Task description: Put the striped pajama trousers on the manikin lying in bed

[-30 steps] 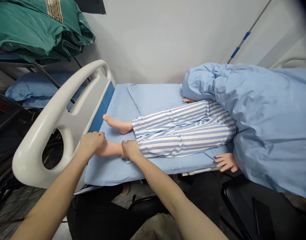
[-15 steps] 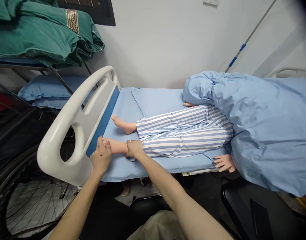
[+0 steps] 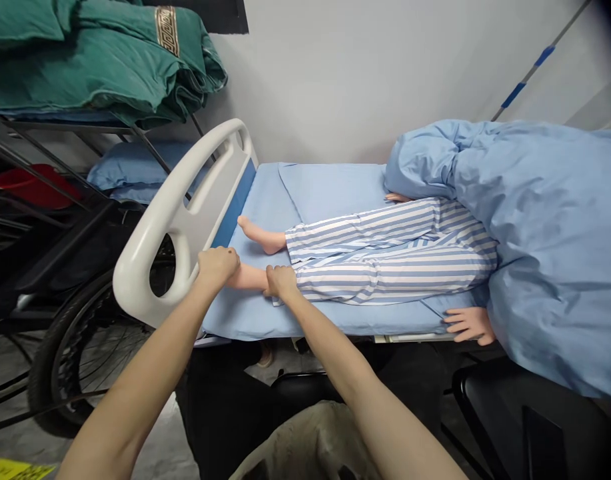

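On the bed lies a manikin in blue-and-white striped trousers (image 3: pixel 385 267), its upper body hidden under a bunched blue quilt (image 3: pixel 560 247). My left hand (image 3: pixel 219 265) is wrapped over the front of the nearer foot, covering the toes. Around the ankle of that same leg (image 3: pixel 250 276), just below the trouser cuff, my right hand (image 3: pixel 281 280) is closed. The farther bare foot (image 3: pixel 262 237) rests on the sheet, untouched. One manikin hand (image 3: pixel 471 325) lies palm down at the near bed edge, by the quilt.
A white and blue footboard (image 3: pixel 185 207) rises at the bed's left end, close to my left hand. Beyond it are a wheelchair wheel (image 3: pixel 60 373), a red basin (image 3: pixel 35 187) and green bedding (image 3: pixel 120 60) on a rack. A black chair (image 3: pixel 530 407) stands at right.
My left hand has turned over the foot, from fingers pointing up at the toes to the back of the hand on top. My right hand keeps its grip; the view has shifted.
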`<action>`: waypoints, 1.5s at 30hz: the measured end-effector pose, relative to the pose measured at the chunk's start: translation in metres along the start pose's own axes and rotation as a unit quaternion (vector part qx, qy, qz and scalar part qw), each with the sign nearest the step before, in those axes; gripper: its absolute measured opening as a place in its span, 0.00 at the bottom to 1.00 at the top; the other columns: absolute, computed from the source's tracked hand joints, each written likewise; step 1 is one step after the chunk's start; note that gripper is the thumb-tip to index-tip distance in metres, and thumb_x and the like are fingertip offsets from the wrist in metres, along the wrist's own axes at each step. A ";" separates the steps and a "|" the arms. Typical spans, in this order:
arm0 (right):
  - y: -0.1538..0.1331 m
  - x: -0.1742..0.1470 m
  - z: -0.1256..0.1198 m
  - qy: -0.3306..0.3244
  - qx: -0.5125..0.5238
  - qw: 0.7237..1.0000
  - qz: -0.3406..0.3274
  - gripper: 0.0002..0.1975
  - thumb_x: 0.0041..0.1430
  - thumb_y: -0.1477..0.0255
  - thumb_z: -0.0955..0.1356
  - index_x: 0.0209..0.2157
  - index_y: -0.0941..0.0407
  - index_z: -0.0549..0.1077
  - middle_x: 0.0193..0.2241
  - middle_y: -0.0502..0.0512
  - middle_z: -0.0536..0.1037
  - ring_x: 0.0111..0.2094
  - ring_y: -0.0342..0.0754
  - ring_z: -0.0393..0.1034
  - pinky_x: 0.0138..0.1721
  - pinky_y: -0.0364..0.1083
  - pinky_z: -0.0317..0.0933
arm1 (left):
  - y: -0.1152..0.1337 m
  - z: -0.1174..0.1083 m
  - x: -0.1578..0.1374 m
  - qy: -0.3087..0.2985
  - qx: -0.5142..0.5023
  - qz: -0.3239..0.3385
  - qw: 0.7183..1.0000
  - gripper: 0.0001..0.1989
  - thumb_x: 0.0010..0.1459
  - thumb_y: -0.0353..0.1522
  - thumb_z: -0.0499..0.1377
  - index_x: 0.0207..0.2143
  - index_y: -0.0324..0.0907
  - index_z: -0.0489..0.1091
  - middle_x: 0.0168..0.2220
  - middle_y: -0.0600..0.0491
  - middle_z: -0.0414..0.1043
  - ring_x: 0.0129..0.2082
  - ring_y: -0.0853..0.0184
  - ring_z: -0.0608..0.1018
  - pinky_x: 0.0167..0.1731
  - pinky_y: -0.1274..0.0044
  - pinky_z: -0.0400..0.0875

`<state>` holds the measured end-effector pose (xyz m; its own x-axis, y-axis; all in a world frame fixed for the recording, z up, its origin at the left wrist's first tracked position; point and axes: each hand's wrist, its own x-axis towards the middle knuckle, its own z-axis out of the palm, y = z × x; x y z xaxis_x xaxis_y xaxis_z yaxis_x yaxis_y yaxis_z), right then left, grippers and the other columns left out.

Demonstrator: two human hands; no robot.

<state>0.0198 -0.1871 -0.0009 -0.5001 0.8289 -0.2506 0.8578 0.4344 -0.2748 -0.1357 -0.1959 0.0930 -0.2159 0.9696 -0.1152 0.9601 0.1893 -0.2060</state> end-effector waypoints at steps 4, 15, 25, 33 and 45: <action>0.004 0.002 -0.001 -0.040 0.026 0.999 0.012 0.39 0.51 0.56 0.73 0.60 0.60 0.64 0.48 0.68 0.79 0.45 0.59 0.78 0.49 0.55 0.68 | 0.003 0.000 0.002 -0.005 0.005 -0.001 1.000 0.23 0.63 0.30 0.45 0.47 0.31 0.78 0.46 0.29 0.77 0.46 0.46 0.79 0.42 0.64 0.69; -0.002 -0.003 0.001 0.042 -0.019 0.999 -0.010 0.28 0.52 0.61 0.73 0.51 0.60 0.69 0.46 0.66 0.79 0.46 0.56 0.77 0.47 0.51 0.68 | 0.003 0.020 -0.013 0.093 -0.078 -0.099 0.988 0.25 0.64 0.35 0.43 0.46 0.35 0.77 0.42 0.33 0.78 0.44 0.47 0.80 0.39 0.65 0.67; -0.001 -0.001 0.006 0.051 -0.034 0.998 -0.016 0.28 0.52 0.59 0.73 0.51 0.59 0.69 0.46 0.66 0.79 0.46 0.57 0.76 0.47 0.52 0.67 | 0.002 0.070 -0.037 0.231 -0.255 -0.110 0.932 0.27 0.67 0.43 0.45 0.59 0.37 0.67 0.52 0.37 0.74 0.49 0.53 0.77 0.44 0.69 0.68; 0.001 0.003 0.010 0.067 -0.031 0.997 -0.015 0.28 0.51 0.59 0.73 0.51 0.59 0.70 0.46 0.66 0.79 0.45 0.58 0.76 0.46 0.52 0.67 | -0.004 0.052 -0.031 0.179 -0.155 -0.060 0.970 0.26 0.67 0.43 0.44 0.56 0.37 0.69 0.45 0.39 0.77 0.42 0.52 0.79 0.40 0.68 0.68; 0.001 0.004 0.004 0.052 -0.041 0.998 -0.011 0.29 0.51 0.58 0.73 0.51 0.59 0.69 0.45 0.64 0.79 0.45 0.57 0.77 0.47 0.51 0.68 | -0.015 0.026 0.016 0.030 -0.139 -0.041 0.989 0.20 0.61 0.37 0.48 0.40 0.39 0.78 0.44 0.37 0.79 0.46 0.48 0.78 0.43 0.65 0.69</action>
<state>0.0180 -0.1845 -0.0060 -0.5070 0.8495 -0.1462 0.8561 0.4764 -0.2003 -0.1580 -0.1874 0.0687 -0.2915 0.9553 -0.0496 0.9536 0.2943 0.0634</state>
